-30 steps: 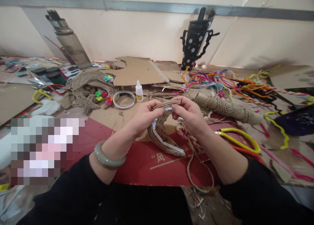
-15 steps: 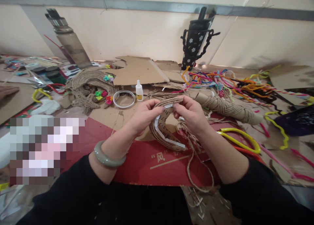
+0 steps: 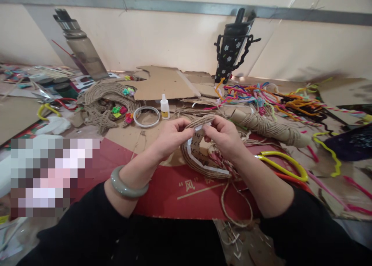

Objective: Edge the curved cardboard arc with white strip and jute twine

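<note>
Both my hands pinch the top of a cardboard shape wrapped in jute twine (image 3: 200, 157), with a white tape strip along its inner edge. My left hand (image 3: 171, 136), with a grey-green bangle on its wrist, grips the upper left part. My right hand (image 3: 223, 136) grips the upper right part, fingers closed on the twine. A loose tail of twine (image 3: 232, 204) hangs down over the red cardboard sheet (image 3: 162, 188) below.
Yellow-handled scissors (image 3: 285, 167) lie to the right. A glue bottle (image 3: 165, 108) and tape ring (image 3: 147, 117) sit ahead, with a finished twine piece (image 3: 107, 101) at left. Coloured pipe cleaners (image 3: 279, 95), a twine roll (image 3: 270, 128), two bottles (image 3: 232, 45) and cardboard scraps crowd the back.
The twine-wrapped shape has turned a little, its lower end swinging rightward under my right hand. Both hands stay pinched at its top.
</note>
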A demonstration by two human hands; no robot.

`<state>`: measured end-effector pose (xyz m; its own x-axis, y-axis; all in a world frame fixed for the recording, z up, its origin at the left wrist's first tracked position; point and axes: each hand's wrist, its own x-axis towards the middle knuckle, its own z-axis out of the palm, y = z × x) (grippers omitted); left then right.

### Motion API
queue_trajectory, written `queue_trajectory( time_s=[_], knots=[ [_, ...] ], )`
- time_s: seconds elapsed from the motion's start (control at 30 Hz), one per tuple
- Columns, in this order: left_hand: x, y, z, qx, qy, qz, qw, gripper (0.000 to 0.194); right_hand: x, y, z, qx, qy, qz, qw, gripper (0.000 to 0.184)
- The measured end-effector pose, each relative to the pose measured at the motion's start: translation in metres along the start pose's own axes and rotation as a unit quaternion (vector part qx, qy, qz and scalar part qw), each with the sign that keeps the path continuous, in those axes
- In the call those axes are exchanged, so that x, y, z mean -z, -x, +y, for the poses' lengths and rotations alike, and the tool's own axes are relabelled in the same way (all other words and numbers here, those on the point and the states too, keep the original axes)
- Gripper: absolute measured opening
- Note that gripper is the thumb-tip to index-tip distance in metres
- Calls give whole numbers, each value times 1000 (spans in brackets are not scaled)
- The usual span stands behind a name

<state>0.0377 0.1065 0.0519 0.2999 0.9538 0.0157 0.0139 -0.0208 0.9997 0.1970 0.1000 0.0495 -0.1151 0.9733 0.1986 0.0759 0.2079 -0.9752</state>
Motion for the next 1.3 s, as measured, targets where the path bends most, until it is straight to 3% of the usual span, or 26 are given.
queue_trajectory(
  time_s=[0.17, 0.77, 1.3],
  knots=[
    [0, -1, 0, -1, -38, -12, 999, 17, -1, 1, -2, 27, 27, 0, 999, 12],
    [0, 1, 0, -4, -18, -32, 999, 19, -1, 2, -3, 62, 46, -21, 997, 7],
    [0, 1, 0, 4, 19, -19, 1000, 22, -1, 5, -7, 8, 10, -16, 1000, 15]
  ],
)
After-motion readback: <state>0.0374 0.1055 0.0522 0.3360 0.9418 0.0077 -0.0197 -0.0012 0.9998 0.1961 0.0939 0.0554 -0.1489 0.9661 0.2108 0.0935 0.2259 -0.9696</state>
